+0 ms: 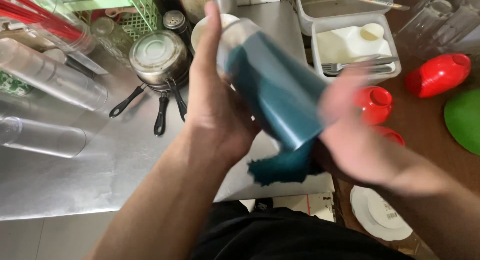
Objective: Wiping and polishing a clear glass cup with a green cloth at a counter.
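The steel counter (100, 160) under you carries tumblers (60, 82) lying on their sides and stacked pans (159, 57), likely left to drain. Above it your left hand (215, 105) grips a clear glass (272, 85), tilted, so its mouth faces your right hand (350, 135). A teal cloth (280, 135) is stuffed inside, its tail hanging out. The right hand is blurred; it seems closed on that cloth at the mouth.
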